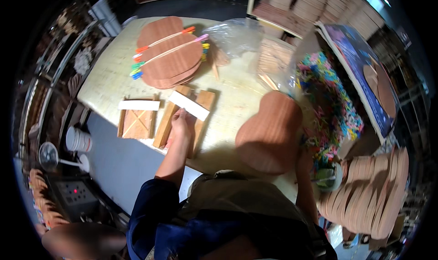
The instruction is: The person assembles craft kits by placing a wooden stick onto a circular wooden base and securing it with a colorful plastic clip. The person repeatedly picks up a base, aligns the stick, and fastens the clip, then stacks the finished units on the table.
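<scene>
My left hand [179, 119] is over a wooden jig [204, 106] of thick bars with a white strip [189, 106] across its top. Its fingers are bent together below the strip; whatever they grip is hidden. To the right lies a brown, ukulele-shaped wooden plate [270, 134]. My right hand [304, 163] is at the plate's lower right edge, dim and blurred, its fingers unclear. Close beside it stands a cup [327, 178] with greenish contents. A smaller wooden frame [138, 123] with crossed thin strips and a white strip sits left of the jig.
Stacked ukulele-shaped plates [171, 54], with thin sticks and coloured clips across them, lie at the back left. Clear plastic [237, 34] is behind. Many coloured clips [328, 96] fill a box at right, above a row of curved wooden pieces [365, 194]. A white bucket [78, 139] stands left.
</scene>
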Available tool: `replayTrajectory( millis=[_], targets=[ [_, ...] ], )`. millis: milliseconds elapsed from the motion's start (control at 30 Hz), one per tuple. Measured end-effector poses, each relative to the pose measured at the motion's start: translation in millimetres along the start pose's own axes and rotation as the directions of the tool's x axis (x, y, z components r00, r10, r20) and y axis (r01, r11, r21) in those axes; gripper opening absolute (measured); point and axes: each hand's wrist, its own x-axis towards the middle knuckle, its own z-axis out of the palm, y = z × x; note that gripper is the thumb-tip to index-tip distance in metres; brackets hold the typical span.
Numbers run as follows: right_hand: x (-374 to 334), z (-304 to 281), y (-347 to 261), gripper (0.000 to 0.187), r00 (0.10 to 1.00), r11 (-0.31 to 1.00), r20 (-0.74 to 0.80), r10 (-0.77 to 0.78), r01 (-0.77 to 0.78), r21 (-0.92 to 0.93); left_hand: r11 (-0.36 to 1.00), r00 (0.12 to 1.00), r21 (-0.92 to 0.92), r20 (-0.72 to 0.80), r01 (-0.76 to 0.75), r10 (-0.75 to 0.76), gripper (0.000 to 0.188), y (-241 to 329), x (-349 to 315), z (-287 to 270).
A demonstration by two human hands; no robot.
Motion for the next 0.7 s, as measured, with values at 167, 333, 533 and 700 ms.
replayTrajectory(
  millis=[167, 333, 533, 700],
  targets=[
    [9.1, -15.1, -9.2, 0.022, 0.997, 0.993, 0.06, -0.052, 0.045, 0.106, 0.993, 0.969, -0.108, -0.234, 0.051, -0.075, 0.008, 21.9, -11.4, 7.0],
    [2.4, -16.8, -7.5, 0.018, 0.998, 0.98, -0.055, -0.006, 0.017, 0.196, 0.973, 0.968, -0.228, -0.25, -0.038, -0.021, 0.009, 26.8, -25.4, 32.4],
    [12.6, -19.9, 2.6, 0.009, 0.937, 0.338, 0.183, 0.296, -0.282, 0.898, 0.566, 0.814, 0.585, 0.415, -0.581, 0.406, 0.004, -1.7, -73.9, 82.4],
    [31.9, -9.6, 1.9, 0.015, 0.845, -0.282, 0.41, 0.343, -0.324, 0.903, 0.231, 0.383, 0.342, 0.908, -0.911, 0.167, 0.012, -75.5, -114.1, 155.1]
  ],
)
